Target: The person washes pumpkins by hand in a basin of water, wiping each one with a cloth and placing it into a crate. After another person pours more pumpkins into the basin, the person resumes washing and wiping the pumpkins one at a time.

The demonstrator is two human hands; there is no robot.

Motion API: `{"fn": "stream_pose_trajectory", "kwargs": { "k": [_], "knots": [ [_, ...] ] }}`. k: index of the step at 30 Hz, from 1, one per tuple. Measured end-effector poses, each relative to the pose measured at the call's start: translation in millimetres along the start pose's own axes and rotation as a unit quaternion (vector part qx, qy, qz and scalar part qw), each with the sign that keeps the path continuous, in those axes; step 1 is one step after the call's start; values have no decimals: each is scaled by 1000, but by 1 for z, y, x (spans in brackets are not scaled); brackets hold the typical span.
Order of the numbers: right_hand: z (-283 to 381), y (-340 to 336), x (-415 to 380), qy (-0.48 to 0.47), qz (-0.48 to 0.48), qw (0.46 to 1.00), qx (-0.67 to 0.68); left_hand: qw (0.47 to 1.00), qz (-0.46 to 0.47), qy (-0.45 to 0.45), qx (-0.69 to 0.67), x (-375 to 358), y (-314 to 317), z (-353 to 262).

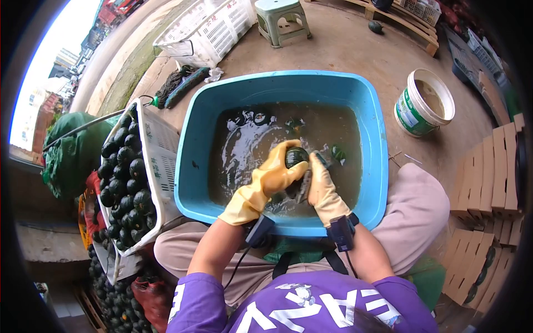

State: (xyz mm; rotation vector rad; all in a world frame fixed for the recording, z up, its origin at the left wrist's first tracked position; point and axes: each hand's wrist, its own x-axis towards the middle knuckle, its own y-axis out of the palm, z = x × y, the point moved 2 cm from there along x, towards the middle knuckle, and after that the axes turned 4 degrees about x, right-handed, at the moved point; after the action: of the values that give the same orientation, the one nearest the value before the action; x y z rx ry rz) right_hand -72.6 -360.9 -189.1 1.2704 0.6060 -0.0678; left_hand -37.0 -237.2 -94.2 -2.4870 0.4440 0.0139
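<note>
In the head view my left hand, in a yellow rubber glove, is wrapped round a small dark green pumpkin just over muddy water. Close against the pumpkin's right side is my right hand, also gloved, with its fingers bent round something dark that I cannot make out. Both hands are inside a large blue tub. Other green pumpkins float in the brown water, one to the right of my hands and another toward the far left.
Left of the tub, a tilted white crate is packed with green pumpkins. A white bucket of murky water stands at the right. Behind are a green stool and a white basket. Cardboard boxes are stacked far right.
</note>
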Motion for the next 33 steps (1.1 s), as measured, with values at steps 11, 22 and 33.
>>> {"fn": "stream_pose_trajectory", "kwargs": {
  "k": [11,22,33],
  "knots": [
    [5,37,-22,12,43,996,78,986,-146,48,-61,-13,21,-8],
    [-13,44,-24,-448,-53,616,-646,961,43,162,219,-30,-17,15],
    [-5,9,2,-177,-91,944,-262,990,-135,25,42,-58,10,-22]
  ]
}}
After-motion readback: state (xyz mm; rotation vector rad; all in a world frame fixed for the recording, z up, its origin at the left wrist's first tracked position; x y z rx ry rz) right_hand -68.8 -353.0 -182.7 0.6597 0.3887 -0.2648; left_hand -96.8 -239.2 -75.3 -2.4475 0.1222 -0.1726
